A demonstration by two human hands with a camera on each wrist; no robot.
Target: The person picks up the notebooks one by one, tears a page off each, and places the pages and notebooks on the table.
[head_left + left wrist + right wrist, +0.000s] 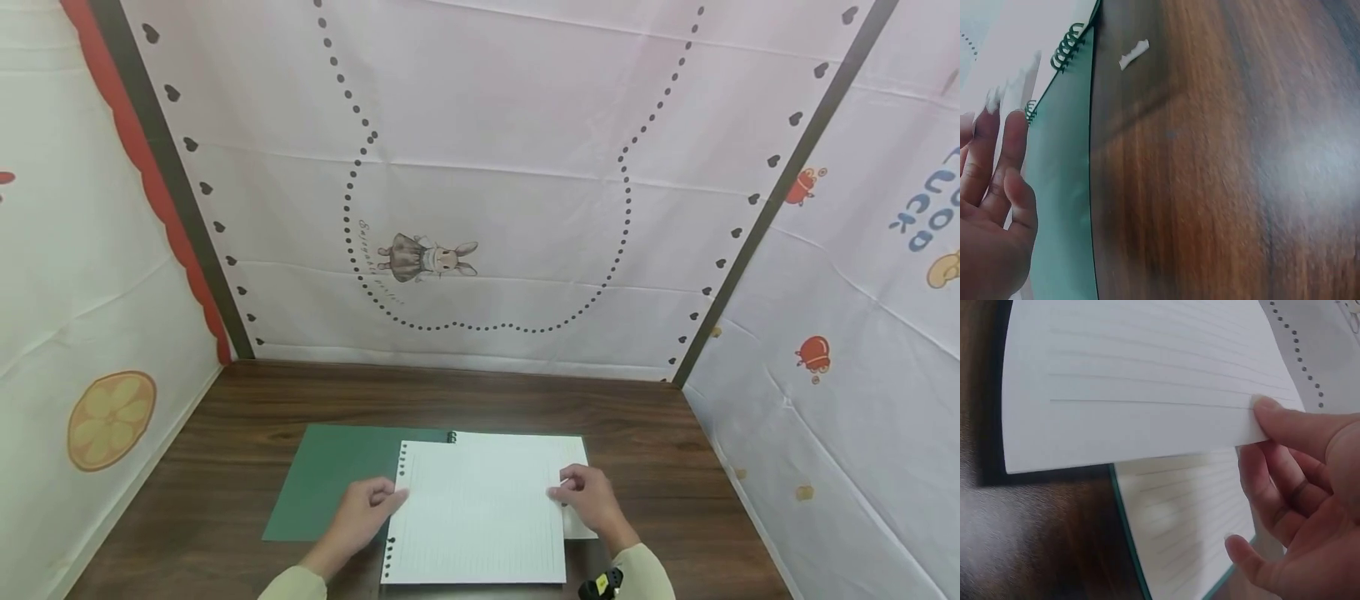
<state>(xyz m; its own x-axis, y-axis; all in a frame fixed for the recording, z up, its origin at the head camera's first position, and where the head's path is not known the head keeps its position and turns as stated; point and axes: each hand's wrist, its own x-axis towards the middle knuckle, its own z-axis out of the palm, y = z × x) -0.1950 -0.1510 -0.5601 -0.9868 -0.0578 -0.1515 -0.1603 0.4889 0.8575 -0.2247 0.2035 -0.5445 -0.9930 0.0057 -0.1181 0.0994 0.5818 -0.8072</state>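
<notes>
A sheet of ruled loose-leaf paper [480, 512] with punched holes down its left side is held over an open spiral notebook. My left hand [365, 512] pinches the holed left edge, thumb on top. At the opposite edge my right hand [590, 497] pinches the paper between thumb and fingers; the right wrist view shows the thumb [1288, 422] on the ruled face. Below lie the notebook's green cover [330, 479] on the left and its lined page [1179, 519] on the right, partly hidden by the sheet. The black coil [1067, 47] shows between them.
A small torn scrap of white paper [1134, 54] lies on the dark wooden table [450, 396] near the notebook. Printed white cloth walls [510, 217] enclose the table at the back and on both sides. A dark device [600, 585] sits on the right wrist.
</notes>
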